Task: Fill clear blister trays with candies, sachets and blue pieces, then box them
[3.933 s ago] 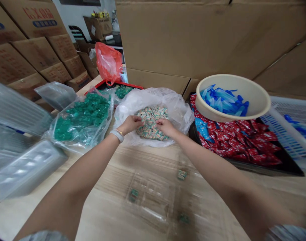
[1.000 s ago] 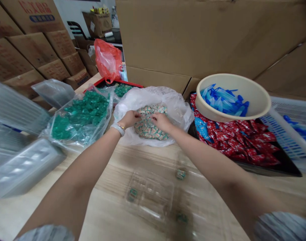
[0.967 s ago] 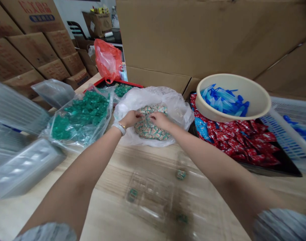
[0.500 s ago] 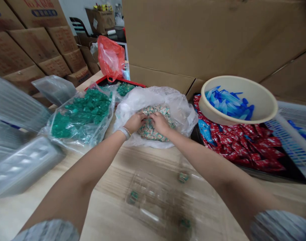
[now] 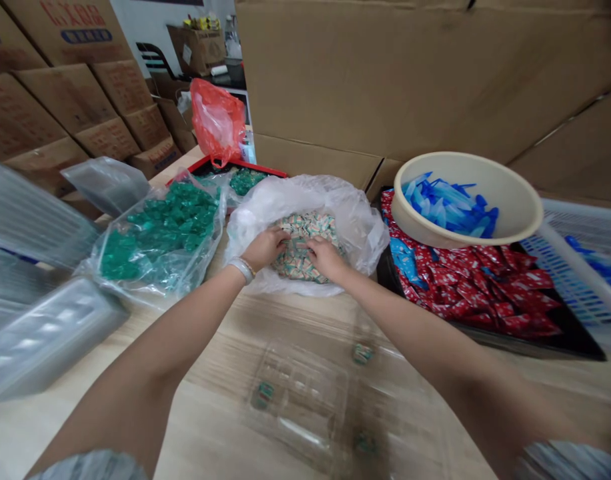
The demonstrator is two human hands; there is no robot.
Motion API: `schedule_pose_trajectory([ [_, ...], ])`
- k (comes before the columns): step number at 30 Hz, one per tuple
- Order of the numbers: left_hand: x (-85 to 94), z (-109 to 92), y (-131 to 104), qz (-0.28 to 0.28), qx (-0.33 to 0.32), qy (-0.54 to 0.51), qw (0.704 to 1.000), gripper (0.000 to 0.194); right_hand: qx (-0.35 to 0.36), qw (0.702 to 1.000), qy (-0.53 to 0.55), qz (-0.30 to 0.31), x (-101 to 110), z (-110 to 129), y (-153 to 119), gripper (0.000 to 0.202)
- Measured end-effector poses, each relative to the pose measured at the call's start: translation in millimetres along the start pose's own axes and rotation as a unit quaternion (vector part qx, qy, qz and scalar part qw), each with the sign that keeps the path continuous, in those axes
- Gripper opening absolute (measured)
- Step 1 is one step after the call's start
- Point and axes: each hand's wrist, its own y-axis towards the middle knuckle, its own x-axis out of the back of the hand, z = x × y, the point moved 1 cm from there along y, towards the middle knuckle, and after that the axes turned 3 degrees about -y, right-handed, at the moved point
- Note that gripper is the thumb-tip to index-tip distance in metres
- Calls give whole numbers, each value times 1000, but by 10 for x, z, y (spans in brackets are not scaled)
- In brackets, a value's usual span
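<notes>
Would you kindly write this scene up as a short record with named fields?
Left hand: at the small green-and-orange pieces; grip unclear
Right hand: at the same pieces; grip unclear
Pieces' container: open white plastic bag
Nearer the body: clear plastic trays, blurred
Left side: green pieces in a clear bag
Right side: cream basin of blue pieces; red packets in a black tray

The bag [image 5: 355,200] is milky white, its packets [image 5: 300,267] patterned in teal, cream and pale orange. Left of the bag the lumps [image 5: 165,220] are green, and behind it to the left the sack [image 5: 218,120] is red. Right of the bag, the basin [image 5: 515,200] is cream, its sticks [image 5: 450,207] run pale to deep blue, and the sachets [image 5: 475,287] are red specked with white.
</notes>
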Motion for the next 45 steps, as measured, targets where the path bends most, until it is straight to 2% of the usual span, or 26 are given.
schedule_pose_trajectory([
  [7, 15, -74, -30, -15, -41, -18, 999, 25, 10, 999, 23, -20, 48, -69, 2, 20],
  [11, -40, -35, -31, -1, 4, -36, 999, 40, 3, 998, 52, 20, 42, -106, 109, 20],
  [14, -80, 5, -32, 18, 11, -38, 999, 55, 8, 996, 56, 65, 36, -96, 232, 28],
  [17, -107, 33, -56, 12, 7, -18, 1000, 61, 34, 996, 36, 74, 24, -60, 296, 36],
  [23, -122, 47, -92, -14, 9, -4, 1000, 41, 28, 999, -5, 41, -53, -20, 209, 30],
  [26, -107, 22, -30, -12, 26, -18, 999, 40, 15, 999, -2, 33, -65, -4, 172, 27],
  [28, -100, 5, 51, 17, 45, -15, 999, 38, 16, 999, 3, 30, -51, 12, 160, 27],
  [31, -100, -4, 196, 75, 70, 11, 995, 24, 18, 1000, 3, 24, -14, 28, 168, 31],
  [35, -118, -6, 295, 87, 83, 25, 992, 18, 28, 998, 4, 50, 13, 28, 227, 27],
  [38, -135, -27, 224, 69, 73, 22, 995, 20, 33, 998, -4, 61, 7, 32, 256, 24],
  [43, -85, -121, -59, -20, -1, -21, 1000, 23, 8, 999, -20, 35, -22, 57, 209, 24],
  [45, -50, -166, -172, -19, -6, -32, 999, 25, -2, 999, -24, 30, -26, 62, 189, 24],
])
